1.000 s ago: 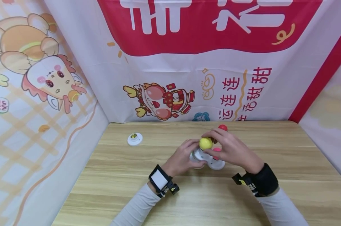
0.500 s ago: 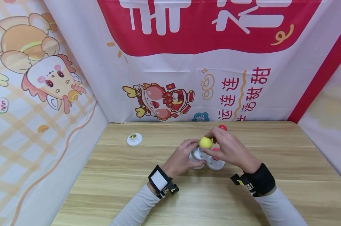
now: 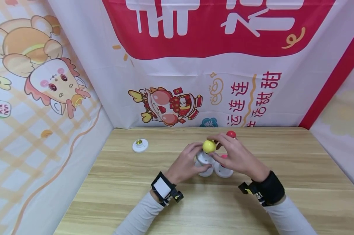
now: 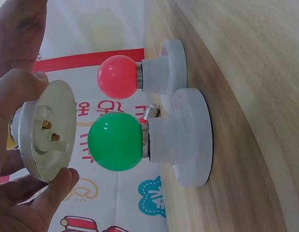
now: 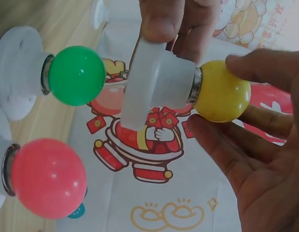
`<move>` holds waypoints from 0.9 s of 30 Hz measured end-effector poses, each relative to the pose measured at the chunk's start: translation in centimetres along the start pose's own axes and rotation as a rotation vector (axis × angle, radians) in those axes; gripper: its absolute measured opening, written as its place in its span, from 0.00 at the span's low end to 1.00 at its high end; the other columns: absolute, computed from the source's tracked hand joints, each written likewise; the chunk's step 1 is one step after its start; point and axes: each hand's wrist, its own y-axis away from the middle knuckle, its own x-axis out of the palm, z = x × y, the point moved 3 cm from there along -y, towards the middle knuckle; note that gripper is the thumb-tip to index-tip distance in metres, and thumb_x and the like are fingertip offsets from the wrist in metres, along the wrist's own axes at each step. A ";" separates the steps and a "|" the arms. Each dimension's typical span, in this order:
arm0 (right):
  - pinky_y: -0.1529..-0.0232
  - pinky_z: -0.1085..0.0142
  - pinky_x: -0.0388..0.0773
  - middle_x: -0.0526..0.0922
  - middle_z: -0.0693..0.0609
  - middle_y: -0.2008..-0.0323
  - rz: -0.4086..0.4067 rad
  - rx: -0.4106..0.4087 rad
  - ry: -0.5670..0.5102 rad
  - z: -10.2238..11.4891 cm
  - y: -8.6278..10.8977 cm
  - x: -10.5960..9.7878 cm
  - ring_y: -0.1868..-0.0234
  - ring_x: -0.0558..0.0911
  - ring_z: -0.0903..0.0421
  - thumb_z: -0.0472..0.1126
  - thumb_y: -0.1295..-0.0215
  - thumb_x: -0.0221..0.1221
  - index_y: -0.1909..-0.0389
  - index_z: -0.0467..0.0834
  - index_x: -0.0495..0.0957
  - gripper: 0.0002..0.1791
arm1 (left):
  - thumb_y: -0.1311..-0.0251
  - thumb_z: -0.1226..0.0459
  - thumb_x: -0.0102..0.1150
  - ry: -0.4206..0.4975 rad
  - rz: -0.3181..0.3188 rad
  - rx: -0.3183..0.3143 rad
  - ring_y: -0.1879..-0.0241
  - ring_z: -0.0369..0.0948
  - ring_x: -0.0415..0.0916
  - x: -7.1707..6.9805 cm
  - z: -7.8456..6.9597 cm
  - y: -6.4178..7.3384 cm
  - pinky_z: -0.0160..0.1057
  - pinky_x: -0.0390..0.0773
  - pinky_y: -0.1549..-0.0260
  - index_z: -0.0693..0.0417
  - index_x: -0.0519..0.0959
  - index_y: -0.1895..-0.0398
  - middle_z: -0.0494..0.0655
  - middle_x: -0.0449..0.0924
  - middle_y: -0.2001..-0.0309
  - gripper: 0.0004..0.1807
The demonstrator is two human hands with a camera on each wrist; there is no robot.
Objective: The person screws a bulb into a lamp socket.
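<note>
My left hand (image 3: 184, 166) grips a white round lamp socket (image 5: 173, 79) by its base, held up off the table. Two brass screws show on the socket's underside in the left wrist view. My right hand (image 3: 240, 156) pinches a yellow bulb (image 5: 222, 92) between thumb and fingers. The bulb's metal collar sits at the mouth of that socket. Below the held socket, a green bulb (image 4: 115, 141) stands in another white socket (image 4: 190, 137) on the table. Beside it is a pink bulb (image 5: 49, 179) in its own white socket (image 3: 224, 171).
A white socket (image 3: 140, 145) without a bulb lies at the back left of the wooden table (image 3: 121, 182). Behind my right hand, a red bulb (image 3: 231, 134) is near the table's back edge. Printed cloth (image 3: 171, 75) hangs along the back and sides.
Both hands have shifted slightly left with the yellow bulb and its socket. The right fingers have altered their hold around the bulb. The other bulbs and sockets stay put.
</note>
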 end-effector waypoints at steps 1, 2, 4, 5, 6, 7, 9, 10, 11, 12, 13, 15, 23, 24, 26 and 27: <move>0.50 0.57 0.91 0.85 0.45 0.41 -0.002 -0.011 0.001 0.1 -0.1 0.1 0.51 0.87 0.55 0.42 0.36 0.75 0.34 0.39 0.77 0.31 | 0.40 0.51 0.79 0.004 0.005 -0.007 0.30 0.44 0.75 -0.1 0.1 0.1 0.37 0.80 0.32 0.57 0.75 0.27 0.51 0.75 0.29 0.41; 0.49 0.58 0.91 0.85 0.45 0.40 -0.005 -0.022 0.002 0.1 -0.1 0.1 0.50 0.87 0.55 0.41 0.36 0.76 0.34 0.39 0.78 0.31 | 0.40 0.51 0.78 0.010 0.013 -0.014 0.30 0.44 0.74 -0.1 0.2 0.1 0.37 0.80 0.32 0.57 0.74 0.27 0.51 0.75 0.28 0.41; 0.48 0.57 0.91 0.85 0.46 0.40 -0.010 -0.046 0.006 0.2 -0.2 0.2 0.49 0.87 0.55 0.41 0.37 0.76 0.34 0.40 0.78 0.31 | 0.39 0.50 0.78 0.019 0.031 -0.026 0.29 0.45 0.73 -0.2 0.3 0.3 0.38 0.80 0.31 0.57 0.73 0.26 0.51 0.74 0.27 0.42; 0.48 0.57 0.91 0.86 0.46 0.40 -0.012 -0.058 0.006 0.3 -0.3 0.3 0.49 0.87 0.55 0.40 0.38 0.77 0.35 0.40 0.79 0.31 | 0.39 0.50 0.78 0.020 0.040 -0.032 0.28 0.45 0.72 -0.3 0.4 0.4 0.39 0.79 0.31 0.57 0.73 0.26 0.51 0.73 0.27 0.42; 0.48 0.57 0.91 0.86 0.46 0.40 -0.014 -0.069 0.006 0.3 -0.3 0.4 0.49 0.87 0.55 0.40 0.38 0.77 0.35 0.40 0.79 0.31 | 0.39 0.50 0.78 0.019 0.049 -0.037 0.28 0.45 0.72 -0.4 0.5 0.5 0.39 0.79 0.30 0.57 0.73 0.25 0.52 0.73 0.26 0.42; 0.47 0.57 0.91 0.86 0.46 0.40 -0.016 -0.079 0.005 0.3 -0.4 0.5 0.49 0.87 0.55 0.40 0.38 0.77 0.36 0.41 0.80 0.30 | 0.39 0.50 0.78 0.011 0.055 -0.040 0.28 0.45 0.71 -0.4 0.6 0.6 0.40 0.79 0.30 0.58 0.73 0.25 0.52 0.73 0.26 0.43; 0.47 0.56 0.91 0.86 0.46 0.41 -0.018 -0.095 -0.004 0.3 -0.5 0.7 0.49 0.88 0.55 0.39 0.38 0.77 0.36 0.40 0.80 0.30 | 0.39 0.49 0.78 -0.006 0.063 -0.042 0.27 0.46 0.70 -0.7 0.8 0.9 0.42 0.78 0.29 0.58 0.73 0.25 0.52 0.72 0.26 0.43; 0.47 0.57 0.90 0.86 0.47 0.42 -0.017 -0.100 -0.009 0.4 -0.6 0.9 0.49 0.88 0.55 0.39 0.38 0.77 0.37 0.40 0.80 0.29 | 0.39 0.49 0.78 -0.012 0.066 -0.043 0.27 0.46 0.70 -0.8 0.9 1.0 0.43 0.78 0.29 0.58 0.73 0.25 0.51 0.73 0.26 0.43; 0.47 0.57 0.90 0.86 0.47 0.42 -0.016 -0.103 -0.013 0.5 -0.7 0.9 0.49 0.88 0.55 0.39 0.38 0.77 0.37 0.40 0.80 0.29 | 0.39 0.49 0.78 -0.016 0.066 -0.043 0.27 0.46 0.69 -0.9 1.0 1.1 0.43 0.78 0.29 0.58 0.73 0.26 0.51 0.73 0.26 0.43; 0.47 0.57 0.90 0.86 0.47 0.42 -0.014 -0.107 -0.017 0.5 -0.9 1.0 0.48 0.88 0.55 0.39 0.38 0.77 0.37 0.40 0.80 0.29 | 0.39 0.49 0.78 -0.014 0.065 -0.046 0.28 0.45 0.69 -1.1 1.2 1.3 0.43 0.78 0.29 0.57 0.74 0.26 0.51 0.73 0.26 0.42; 0.47 0.57 0.90 0.86 0.47 0.42 -0.013 -0.111 -0.023 0.6 -0.9 1.1 0.48 0.88 0.55 0.39 0.38 0.77 0.38 0.40 0.80 0.28 | 0.39 0.49 0.78 -0.011 0.061 -0.046 0.28 0.45 0.69 -1.2 1.3 1.4 0.44 0.78 0.29 0.57 0.74 0.26 0.51 0.73 0.26 0.42; 0.47 0.58 0.90 0.86 0.48 0.42 -0.005 -0.116 -0.031 0.7 -1.1 1.3 0.48 0.87 0.55 0.40 0.38 0.77 0.38 0.40 0.80 0.28 | 0.40 0.50 0.78 0.004 0.053 -0.052 0.28 0.45 0.69 -1.4 1.6 1.6 0.44 0.78 0.29 0.57 0.75 0.27 0.50 0.74 0.27 0.41; 0.45 0.60 0.89 0.85 0.50 0.43 0.026 -0.138 -0.041 1.3 -1.7 2.3 0.47 0.87 0.57 0.40 0.37 0.76 0.39 0.42 0.80 0.27 | 0.42 0.51 0.80 0.012 0.026 -0.067 0.29 0.44 0.69 -1.7 2.5 2.9 0.46 0.78 0.29 0.57 0.76 0.28 0.49 0.75 0.28 0.41; 0.44 0.61 0.89 0.85 0.50 0.43 0.031 -0.136 -0.040 1.3 -1.7 2.4 0.47 0.87 0.58 0.41 0.36 0.76 0.38 0.42 0.80 0.27 | 0.42 0.51 0.80 0.010 0.021 -0.067 0.29 0.44 0.69 -1.8 2.6 3.1 0.46 0.78 0.29 0.57 0.76 0.28 0.49 0.75 0.28 0.41; 0.43 0.63 0.88 0.85 0.51 0.42 0.042 -0.130 -0.039 1.5 -1.8 2.8 0.46 0.86 0.59 0.42 0.36 0.76 0.38 0.43 0.80 0.27 | 0.43 0.52 0.81 0.003 0.009 -0.067 0.29 0.44 0.70 -2.0 2.9 3.5 0.46 0.79 0.29 0.58 0.77 0.29 0.49 0.75 0.29 0.41; 0.43 0.64 0.88 0.85 0.51 0.42 0.047 -0.127 -0.041 1.5 -1.8 3.0 0.46 0.86 0.59 0.42 0.36 0.75 0.38 0.44 0.80 0.27 | 0.44 0.52 0.81 -0.001 0.003 -0.064 0.29 0.44 0.70 -2.1 3.0 3.7 0.46 0.79 0.29 0.58 0.77 0.29 0.49 0.75 0.29 0.41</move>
